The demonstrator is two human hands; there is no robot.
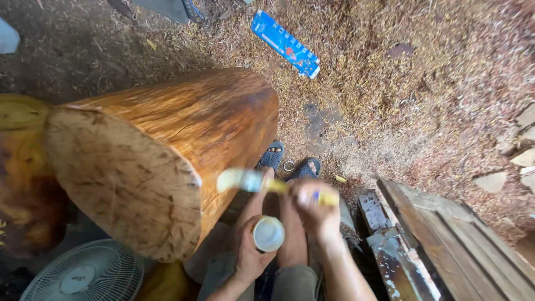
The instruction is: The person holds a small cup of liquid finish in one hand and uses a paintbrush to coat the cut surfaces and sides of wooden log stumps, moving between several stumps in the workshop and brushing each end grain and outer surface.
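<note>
A big orange-brown log section [167, 145] lies on its side in front of me, its pale cut face toward the lower left. My right hand [313, 206] grips a paintbrush [251, 180] with a yellow handle; its pale bristles, blurred by motion, point left toward the log's glossy side. My left hand [251, 245] holds a small round white cup [268, 233] upright just below the brush. My knees and sandalled feet [290, 161] show beneath the hands.
A white fan grille [83, 276] sits at the bottom left. Dark wooden boards [446, 234] and a paint-spattered block [384, 245] lie to the right. A flat blue packet [285, 43] rests on the sawdust-covered ground. Stone pieces [518, 150] line the right edge.
</note>
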